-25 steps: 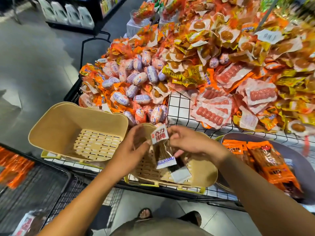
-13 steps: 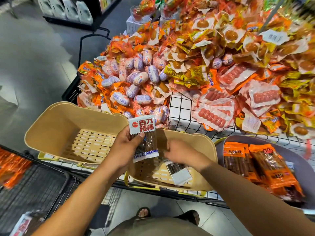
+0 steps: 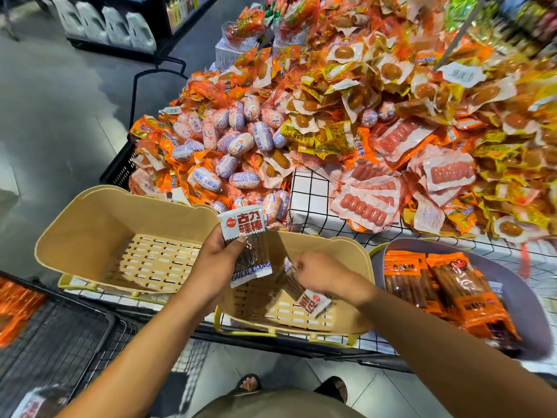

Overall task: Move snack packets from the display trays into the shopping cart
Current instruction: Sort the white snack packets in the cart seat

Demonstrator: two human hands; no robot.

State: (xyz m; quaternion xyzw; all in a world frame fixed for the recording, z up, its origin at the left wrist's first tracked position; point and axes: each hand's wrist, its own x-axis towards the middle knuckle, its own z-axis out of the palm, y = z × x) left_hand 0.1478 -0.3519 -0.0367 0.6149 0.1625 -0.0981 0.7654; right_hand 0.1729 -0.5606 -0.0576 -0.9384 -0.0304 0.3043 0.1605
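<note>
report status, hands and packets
Left hand grips one packet upright above the middle tray. Right hand pinches a second packet inside that tray. Cart low left; nothing seen blocking.

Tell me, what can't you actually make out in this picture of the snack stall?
All in the head view:
- Shopping cart: cut off by the left and bottom edges; its contents are blurred.
- Second packet: top end hidden under the right hand; print smeared.
- Left hand: fingers hidden behind the held packet.
- Price tag: writing blurred.
- Grey tray: near rim hidden by the right forearm.
</note>
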